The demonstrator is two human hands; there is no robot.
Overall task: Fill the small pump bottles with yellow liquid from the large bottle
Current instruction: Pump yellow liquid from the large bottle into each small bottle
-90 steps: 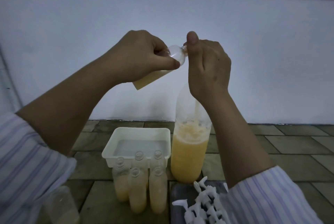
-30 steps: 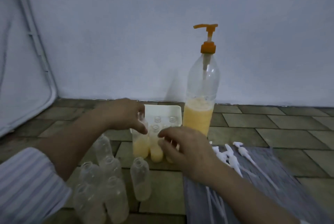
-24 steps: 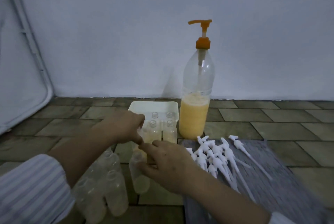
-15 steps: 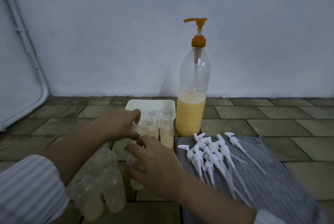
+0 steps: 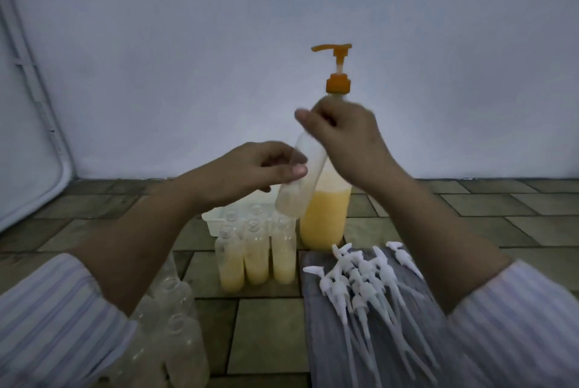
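Lifting an empty small pump bottle (image 5: pixel 300 177) off the tiled floor (image 5: pixel 269 331), tilted, neck up toward the orange pump spout (image 5: pixel 332 48) of the large bottle (image 5: pixel 326 218); likely being lined up under the spout for filling. Left hand (image 5: pixel 247 171) pinches the bottle's lower body, thumb across the front and fingers curled behind. Right hand (image 5: pixel 344 137) is curled round the bottle's upper end, the neck hidden under the fingers; whether it also touches the large bottle behind cannot be told. Large bottle stands upright by the wall, roughly a third full of yellow liquid. Filled small bottles (image 5: pixel 257 256) stand uncapped in a cluster in front of a white tub (image 5: pixel 210 221), close to the source. Empty clear bottles (image 5: pixel 175 334) wait at lower left. White pump heads (image 5: pixel 363 278) lie heaped on a grey cloth (image 5: pixel 326 356) at the right, presumably for capping later.
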